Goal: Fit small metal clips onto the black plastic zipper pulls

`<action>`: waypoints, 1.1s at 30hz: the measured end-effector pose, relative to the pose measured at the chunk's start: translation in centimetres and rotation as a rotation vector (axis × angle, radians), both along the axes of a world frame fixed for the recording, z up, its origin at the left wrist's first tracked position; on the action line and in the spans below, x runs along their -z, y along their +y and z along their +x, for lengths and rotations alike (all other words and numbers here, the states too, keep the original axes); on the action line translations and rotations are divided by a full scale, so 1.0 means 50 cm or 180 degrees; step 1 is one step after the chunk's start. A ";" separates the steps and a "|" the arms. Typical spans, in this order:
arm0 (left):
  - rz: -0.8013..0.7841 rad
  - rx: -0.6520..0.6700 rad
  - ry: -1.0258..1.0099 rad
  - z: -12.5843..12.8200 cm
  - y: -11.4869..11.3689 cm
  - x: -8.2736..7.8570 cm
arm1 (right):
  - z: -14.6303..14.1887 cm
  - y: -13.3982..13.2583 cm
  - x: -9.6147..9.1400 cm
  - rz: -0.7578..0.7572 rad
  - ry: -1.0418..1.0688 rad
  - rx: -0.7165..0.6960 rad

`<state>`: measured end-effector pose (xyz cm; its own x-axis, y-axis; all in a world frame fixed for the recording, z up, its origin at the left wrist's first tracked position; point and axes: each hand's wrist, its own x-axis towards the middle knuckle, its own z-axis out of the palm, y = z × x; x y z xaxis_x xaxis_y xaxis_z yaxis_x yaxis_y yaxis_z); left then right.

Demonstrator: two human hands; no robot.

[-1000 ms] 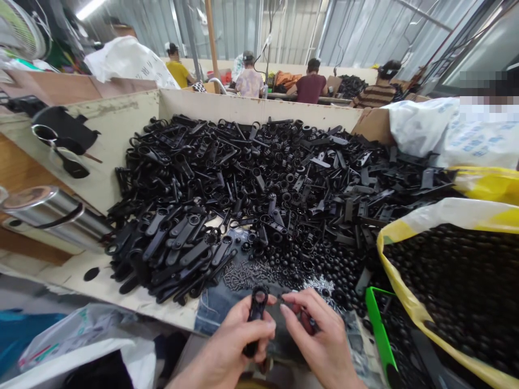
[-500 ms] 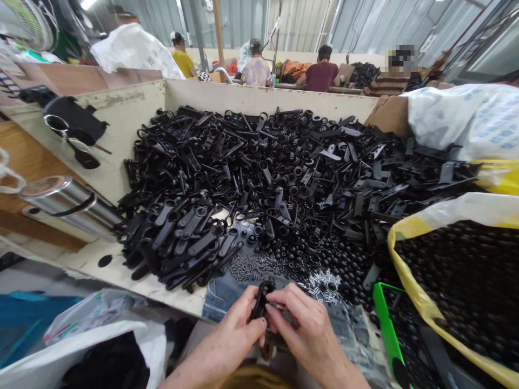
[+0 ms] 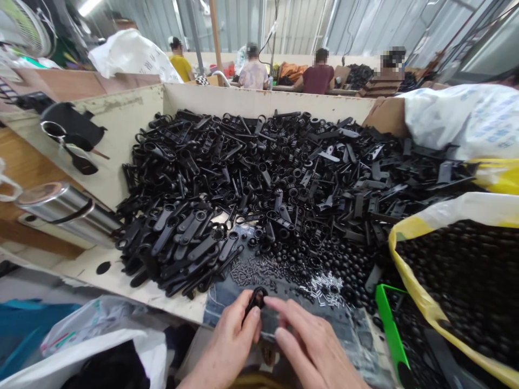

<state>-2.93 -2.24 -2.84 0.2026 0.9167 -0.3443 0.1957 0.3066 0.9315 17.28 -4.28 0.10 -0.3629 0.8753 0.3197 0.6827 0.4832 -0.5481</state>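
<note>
Nearest us, our left hand pinches a black ringed part between thumb and fingers, the ring standing uppermost. Our right hand is loosely spread beside it, thumb and forefinger apart with nothing visible between them; the forefinger's tip is right at the ring, though we cannot tell whether it touches. Below both we see a blue cloth, with a bright green tray to the right. Just beyond our hands lie small grey pieces, and right of them silver pins. Farther on, to the right, we have small black balls near a yellow-edged bag; to the left, black levers lie overlapping near a steel flask. Behind these rises a wide heap of black parts, up to the pale far board. Farthest off, four people sit near a corrugated wall.
</note>
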 end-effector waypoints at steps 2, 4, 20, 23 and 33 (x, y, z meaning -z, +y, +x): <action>-0.0024 -0.0017 0.0016 0.001 0.000 0.005 | 0.005 0.003 0.003 -0.0236 0.0152 0.0030; -0.0046 -0.0046 -0.0018 0.002 -0.003 0.013 | 0.003 0.005 0.015 -0.0392 0.0129 -0.0085; -0.0325 -0.0239 -0.0458 0.014 0.008 0.006 | -0.032 0.018 0.055 -0.0582 -0.0412 -0.0080; -0.0489 -0.0334 -0.0575 0.010 0.007 0.015 | -0.034 0.023 0.049 -0.0736 -0.0413 -0.0155; -0.0144 -0.0613 0.0022 0.018 -0.006 0.019 | -0.075 0.026 0.014 -0.0833 -0.1307 -0.0008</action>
